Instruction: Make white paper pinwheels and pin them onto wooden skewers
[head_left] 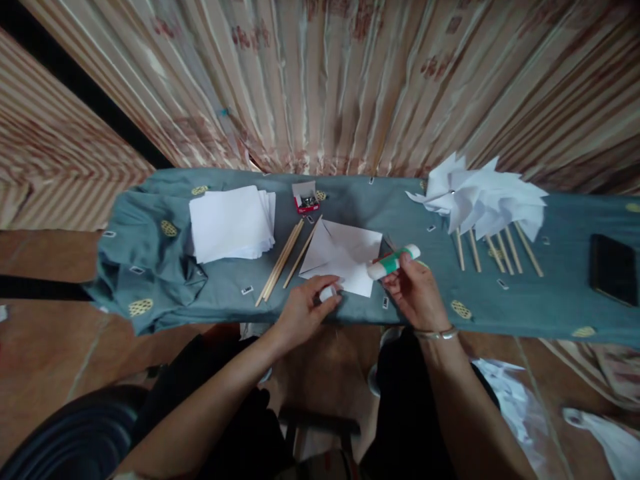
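Note:
Between the thumb and fingers of my left hand [309, 305] is a white glue stick cap [328, 293], near the table's front edge. My right hand [419, 288] grips a green and white glue stick [394, 262], tilted with its left end over a sheet of white paper [350, 250]. This sheet lies in front of me with cut lines running in from its corners. Several thin wooden sticks [283, 263] lie just left of it. Behind them stands a small open red box [305, 200] of metal pins.
A stack of white paper [230, 223] lies at the left. Several paper pinwheels on wooden sticks [487, 200] overlap at the right, and a dark phone-like object [614, 269] rests beyond them. A pleated curtain [330, 87] hangs behind the cloth-covered table [545, 287].

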`<state>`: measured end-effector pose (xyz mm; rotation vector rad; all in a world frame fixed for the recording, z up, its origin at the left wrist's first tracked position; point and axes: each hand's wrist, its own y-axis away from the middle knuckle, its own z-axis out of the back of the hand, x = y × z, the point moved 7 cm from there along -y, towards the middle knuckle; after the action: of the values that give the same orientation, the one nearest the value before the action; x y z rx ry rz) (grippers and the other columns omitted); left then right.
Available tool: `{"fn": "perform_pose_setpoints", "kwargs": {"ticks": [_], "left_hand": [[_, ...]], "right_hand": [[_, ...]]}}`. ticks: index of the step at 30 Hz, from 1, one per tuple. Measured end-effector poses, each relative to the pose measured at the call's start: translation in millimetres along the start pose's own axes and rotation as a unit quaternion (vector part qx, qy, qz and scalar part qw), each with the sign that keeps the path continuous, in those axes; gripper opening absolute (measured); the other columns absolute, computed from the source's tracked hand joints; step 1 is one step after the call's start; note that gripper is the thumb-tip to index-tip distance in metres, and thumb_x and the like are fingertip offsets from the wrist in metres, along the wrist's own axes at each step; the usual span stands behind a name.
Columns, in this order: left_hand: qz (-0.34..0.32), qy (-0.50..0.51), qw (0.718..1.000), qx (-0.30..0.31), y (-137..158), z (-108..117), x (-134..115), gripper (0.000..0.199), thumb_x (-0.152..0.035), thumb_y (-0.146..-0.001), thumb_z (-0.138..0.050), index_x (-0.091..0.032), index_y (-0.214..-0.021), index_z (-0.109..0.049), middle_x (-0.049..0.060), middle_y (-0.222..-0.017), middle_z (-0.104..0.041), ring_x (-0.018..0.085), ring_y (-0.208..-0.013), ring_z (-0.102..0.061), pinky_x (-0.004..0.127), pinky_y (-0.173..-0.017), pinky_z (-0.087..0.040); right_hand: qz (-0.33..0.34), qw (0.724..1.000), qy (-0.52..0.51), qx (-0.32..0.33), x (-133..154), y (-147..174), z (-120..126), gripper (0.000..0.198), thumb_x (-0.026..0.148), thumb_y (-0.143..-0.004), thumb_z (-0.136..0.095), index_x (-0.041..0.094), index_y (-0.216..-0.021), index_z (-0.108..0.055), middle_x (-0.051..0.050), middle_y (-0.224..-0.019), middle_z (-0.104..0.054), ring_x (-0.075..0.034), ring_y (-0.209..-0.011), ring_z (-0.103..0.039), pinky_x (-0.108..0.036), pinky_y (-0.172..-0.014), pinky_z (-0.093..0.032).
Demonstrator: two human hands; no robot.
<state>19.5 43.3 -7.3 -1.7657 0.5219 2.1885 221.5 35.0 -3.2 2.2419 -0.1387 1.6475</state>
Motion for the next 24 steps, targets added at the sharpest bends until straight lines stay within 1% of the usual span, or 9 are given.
{"fn": "perform_pose_setpoints", "kwargs": {"ticks": [1,3,5,8,11,13,18,24], "left_hand": [[-0.041,-0.061,0.997,-0.001,-1.9,2.0,-7.3,0.032,-0.028,-0.086,-0.059,-0.015,-0.114,-0.065,0.011,-0.107,-0.068,0.021,-0.1,-0.062,0.037,-0.092,-0.048],[-0.104,-0.142,0.984,-0.011,-7.4,5.3,-18.9,0.03,-0.023,-0.09,-0.05,-0.015,-0.117,-0.063,0.012,-0.112,-0.064,0.021,-0.105,-0.06,0.038,-0.096,-0.047],[-0.143,-0.21,0.967,-0.026,-15.5,7.4,-24.6,0.033,-0.017,-0.091,-0.045,-0.015,-0.12,-0.06,0.012,-0.114,-0.062,0.021,-0.107,-0.058,0.039,-0.097,-0.048],[-0.178,-0.304,0.936,-0.022,-29.0,3.6,-24.3,0.039,-0.007,-0.087,-0.043,-0.013,-0.121,-0.059,0.013,-0.118,-0.06,0.024,-0.11,-0.054,0.042,-0.099,-0.047],[-0.189,-0.369,0.91,-0.003,-38.8,-2.2,-19.3,0.041,-0.003,-0.084,-0.043,-0.013,-0.12,-0.061,0.014,-0.126,-0.056,0.027,-0.113,-0.051,0.045,-0.1,-0.046],[-0.186,-0.391,0.901,0.014,-42.1,-5.2,-16.4,0.042,-0.002,-0.083,-0.043,-0.014,-0.119,-0.061,0.014,-0.129,-0.054,0.027,-0.113,-0.05,0.046,-0.1,-0.046],[-0.171,-0.414,0.893,0.041,-43.2,-7.0,-12.3,0.042,-0.003,-0.084,-0.042,-0.013,-0.12,-0.062,0.014,-0.13,-0.054,0.027,-0.11,-0.051,0.045,-0.098,-0.046],[-0.173,-0.427,0.886,0.057,-43.5,-8.3,-11.6,0.045,-0.004,-0.084,-0.043,-0.013,-0.126,-0.059,0.016,-0.132,-0.053,0.028,-0.111,-0.05,0.046,-0.097,-0.046]], "right_hand": [[0.006,1.0,0.002,0.002,2.2,-5.1,0.6,0.036,0.057,-0.075,-0.069,0.021,-0.077,-0.067,-0.001,-0.071,-0.07,-0.009,-0.051,-0.056,-0.021,-0.045,-0.044],[0.016,1.0,0.01,0.01,4.7,-14.1,-1.7,0.034,0.055,-0.075,-0.07,0.022,-0.082,-0.067,0.0,-0.074,-0.071,-0.009,-0.052,-0.057,-0.022,-0.047,-0.046],[0.015,1.0,0.018,0.014,3.2,-21.7,-7.2,0.033,0.05,-0.07,-0.076,0.022,-0.085,-0.068,0.001,-0.072,-0.07,-0.01,-0.054,-0.058,-0.023,-0.05,-0.049],[0.019,0.999,0.034,-0.001,-2.7,-31.9,-16.7,0.034,0.044,-0.063,-0.082,0.021,-0.084,-0.068,0.003,-0.066,-0.067,-0.01,-0.056,-0.059,-0.023,-0.054,-0.05],[0.036,0.997,0.07,-0.02,-8.2,-40.9,-23.5,0.035,0.045,-0.062,-0.082,0.02,-0.08,-0.065,0.003,-0.065,-0.066,-0.011,-0.057,-0.06,-0.025,-0.055,-0.051],[0.047,0.993,0.104,-0.027,-10.6,-45.2,-25.7,0.034,0.045,-0.062,-0.081,0.02,-0.078,-0.064,0.003,-0.065,-0.066,-0.011,-0.056,-0.061,-0.026,-0.056,-0.051],[0.077,0.983,0.161,-0.033,-10.7,-47.5,-27.3,0.03,0.042,-0.066,-0.08,0.021,-0.077,-0.062,0.005,-0.06,-0.062,-0.011,-0.055,-0.059,-0.027,-0.056,-0.05],[0.089,0.971,0.219,-0.032,-12.5,-47.0,-30.1,0.032,0.045,-0.068,-0.077,0.021,-0.082,-0.062,0.003,-0.067,-0.065,-0.013,-0.059,-0.06,-0.029,-0.06,-0.051]]}}
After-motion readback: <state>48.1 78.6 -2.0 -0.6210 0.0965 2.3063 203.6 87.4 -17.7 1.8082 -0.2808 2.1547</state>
